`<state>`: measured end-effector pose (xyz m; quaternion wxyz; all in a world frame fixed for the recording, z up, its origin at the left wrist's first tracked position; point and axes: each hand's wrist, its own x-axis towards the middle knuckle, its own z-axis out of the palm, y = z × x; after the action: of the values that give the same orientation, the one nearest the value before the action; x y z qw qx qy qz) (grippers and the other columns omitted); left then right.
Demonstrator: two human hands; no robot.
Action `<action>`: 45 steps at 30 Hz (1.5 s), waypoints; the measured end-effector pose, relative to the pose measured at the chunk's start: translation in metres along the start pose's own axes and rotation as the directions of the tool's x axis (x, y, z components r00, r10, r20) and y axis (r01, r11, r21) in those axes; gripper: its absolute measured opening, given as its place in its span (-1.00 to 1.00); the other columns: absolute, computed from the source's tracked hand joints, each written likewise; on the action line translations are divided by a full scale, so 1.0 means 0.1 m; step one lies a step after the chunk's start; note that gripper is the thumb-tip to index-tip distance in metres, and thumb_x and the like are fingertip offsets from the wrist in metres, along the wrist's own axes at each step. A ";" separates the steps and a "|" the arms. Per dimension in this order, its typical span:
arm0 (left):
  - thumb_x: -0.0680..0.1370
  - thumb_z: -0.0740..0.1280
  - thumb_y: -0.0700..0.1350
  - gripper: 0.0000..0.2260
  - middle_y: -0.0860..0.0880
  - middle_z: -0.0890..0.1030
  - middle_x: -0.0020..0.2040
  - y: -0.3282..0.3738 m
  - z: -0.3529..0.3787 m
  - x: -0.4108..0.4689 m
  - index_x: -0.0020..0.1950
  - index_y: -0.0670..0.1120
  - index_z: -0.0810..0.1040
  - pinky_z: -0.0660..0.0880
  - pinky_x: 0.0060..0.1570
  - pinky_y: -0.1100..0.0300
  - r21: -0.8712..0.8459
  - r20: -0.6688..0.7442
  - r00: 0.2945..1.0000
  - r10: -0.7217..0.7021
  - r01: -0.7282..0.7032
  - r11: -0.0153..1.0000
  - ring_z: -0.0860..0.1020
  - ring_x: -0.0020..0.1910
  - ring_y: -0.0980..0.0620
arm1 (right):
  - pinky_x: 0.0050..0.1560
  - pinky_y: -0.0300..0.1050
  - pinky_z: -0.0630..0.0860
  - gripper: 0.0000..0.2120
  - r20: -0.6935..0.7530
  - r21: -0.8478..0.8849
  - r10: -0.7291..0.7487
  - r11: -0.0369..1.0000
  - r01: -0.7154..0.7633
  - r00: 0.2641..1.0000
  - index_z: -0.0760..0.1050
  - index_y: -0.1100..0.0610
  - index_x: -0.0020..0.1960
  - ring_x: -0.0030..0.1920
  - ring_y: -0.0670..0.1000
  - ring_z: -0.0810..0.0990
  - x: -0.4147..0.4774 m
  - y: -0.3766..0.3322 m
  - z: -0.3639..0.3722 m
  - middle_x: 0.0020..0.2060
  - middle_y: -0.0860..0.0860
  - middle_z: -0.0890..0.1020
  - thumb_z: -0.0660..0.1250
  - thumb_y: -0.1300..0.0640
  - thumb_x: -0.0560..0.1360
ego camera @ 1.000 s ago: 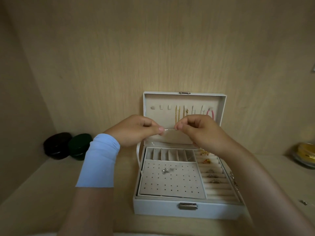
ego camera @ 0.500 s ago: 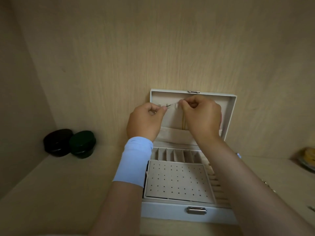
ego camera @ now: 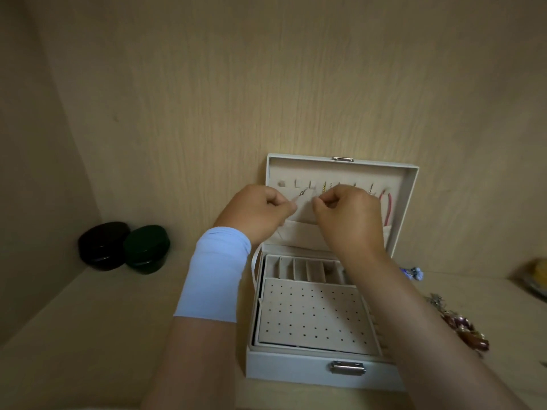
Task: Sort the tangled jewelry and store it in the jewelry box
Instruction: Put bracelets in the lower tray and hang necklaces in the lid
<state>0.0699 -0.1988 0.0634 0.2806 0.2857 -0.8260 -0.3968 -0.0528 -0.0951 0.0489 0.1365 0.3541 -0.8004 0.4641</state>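
Note:
A white jewelry box (ego camera: 296,368) stands open on the wooden shelf, its lid (ego camera: 408,202) upright against the back wall. Hooks inside the lid carry gold chains (ego camera: 323,188) and a pink cord (ego camera: 388,207). My left hand (ego camera: 257,213) and my right hand (ego camera: 346,216) are raised in front of the lid's hooks. Between them they pinch a thin silver chain (ego camera: 302,193), each hand on one end. The perforated earring pad (ego camera: 313,312) lies below my wrists. A tangled heap of jewelry (ego camera: 461,327) sits on the shelf to the box's right.
Two dark round cases, one black (ego camera: 103,245) and one green (ego camera: 146,250), stand at the back left. A small blue-white trinket (ego camera: 413,273) lies behind the box's right side. A yellow object in a dish (ego camera: 537,275) is at the far right edge.
Both hands rose with the thin chain from above the tray to the hooks in the lid, then dropped slightly. The view shifted left, moving the box rightward and revealing the heap at right.

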 end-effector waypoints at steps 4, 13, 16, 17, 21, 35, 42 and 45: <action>0.60 0.33 -0.06 -0.88 0.06 0.68 -0.17 0.10 -0.03 -0.08 -0.02 -0.05 0.64 0.48 -0.39 0.25 -0.035 0.267 0.964 0.018 -0.009 0.999 0.60 -0.35 0.07 | -0.24 -0.17 0.50 -0.75 0.341 0.214 0.098 0.960 -0.178 0.935 0.68 0.10 -0.24 -0.27 -0.03 0.62 -0.14 0.00 -0.08 -0.33 0.00 0.68 0.31 0.07 0.54; 0.60 0.33 -0.15 -0.79 0.14 0.70 -0.14 0.11 -0.08 -0.09 -0.04 0.14 0.69 0.54 -0.05 0.23 -0.016 0.319 0.942 0.105 -0.106 0.994 0.57 -0.26 0.16 | -0.09 -0.20 0.63 -0.89 0.677 0.392 -0.006 0.850 -0.353 0.736 0.67 0.16 -0.02 -0.18 -0.03 0.68 -0.23 -0.01 -0.40 -0.25 0.07 0.72 0.36 0.20 0.59; 0.59 0.34 -0.12 -0.89 0.04 0.67 -0.11 0.11 -0.01 -0.07 0.00 0.08 0.63 0.53 -0.12 0.18 -0.014 0.255 0.965 0.058 -0.057 0.998 0.58 -0.28 0.15 | 0.06 0.02 0.62 -0.86 0.581 0.228 0.014 0.957 -0.179 0.814 0.69 0.09 -0.08 -0.14 0.12 0.69 -0.14 0.03 -0.47 -0.27 -0.01 0.73 0.38 0.10 0.58; 0.59 0.33 -0.12 -0.91 0.01 0.66 -0.07 0.11 0.04 -0.07 0.05 0.06 0.59 0.53 -0.17 0.19 -0.017 0.255 0.967 0.030 -0.026 1.000 0.59 -0.29 0.13 | 0.05 0.02 0.61 -0.86 0.554 0.194 -0.008 0.974 -0.120 0.832 0.69 0.05 -0.10 -0.12 0.08 0.69 -0.12 0.03 -0.50 -0.26 -0.04 0.73 0.38 0.08 0.57; 0.61 0.28 -0.17 -0.76 -0.02 0.65 0.08 0.12 0.36 -0.06 0.27 -0.07 0.51 0.48 -0.36 0.26 -0.095 0.458 0.888 -0.029 0.082 0.992 0.60 -0.34 0.06 | 0.04 -0.23 0.53 -0.85 0.448 0.156 -0.113 0.987 0.047 0.887 0.69 -0.02 -0.11 -0.07 -0.18 0.65 -0.06 0.03 -0.58 -0.18 -0.14 0.71 0.36 0.06 0.57; 0.53 0.43 -0.17 -0.92 -0.15 0.71 -0.16 0.29 0.28 -0.09 -0.05 -0.09 0.73 0.49 -0.25 0.39 -0.222 0.146 0.973 0.181 -0.146 0.964 0.54 -0.36 0.17 | -0.34 -0.25 0.44 -0.78 0.708 0.181 -0.052 0.977 -0.109 0.705 0.68 0.10 -0.14 -0.44 -0.14 0.51 -0.09 0.18 -0.51 -0.32 0.04 0.67 0.35 0.03 0.57; 0.57 0.38 -0.07 -0.90 0.17 0.66 -0.16 0.15 0.24 -0.04 0.00 0.02 0.70 0.49 -0.15 0.33 -0.018 0.033 0.995 0.089 -0.089 0.996 0.57 -0.29 0.32 | -0.25 -0.17 0.47 -0.74 0.505 0.249 -0.096 0.968 -0.038 0.858 0.67 0.14 -0.17 -0.41 -0.24 0.56 -0.02 0.26 -0.46 -0.47 -0.21 0.61 0.36 0.03 0.60; 0.60 0.30 -0.03 -0.84 0.16 0.68 -0.02 0.07 0.25 -0.03 0.01 0.06 0.70 0.50 0.08 0.22 0.275 0.044 0.999 0.025 -0.037 0.961 0.60 0.00 0.17 | -0.15 -0.16 0.48 -0.77 0.434 0.284 -0.110 0.958 -0.021 0.894 0.67 0.10 -0.20 -0.44 -0.26 0.50 0.04 0.30 -0.50 -0.41 -0.19 0.65 0.37 0.04 0.59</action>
<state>0.0531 -0.1806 0.0554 0.2276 0.3009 -0.8829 -0.2794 -0.0821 -0.0451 0.0580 -0.0914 0.4850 -0.7276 0.4765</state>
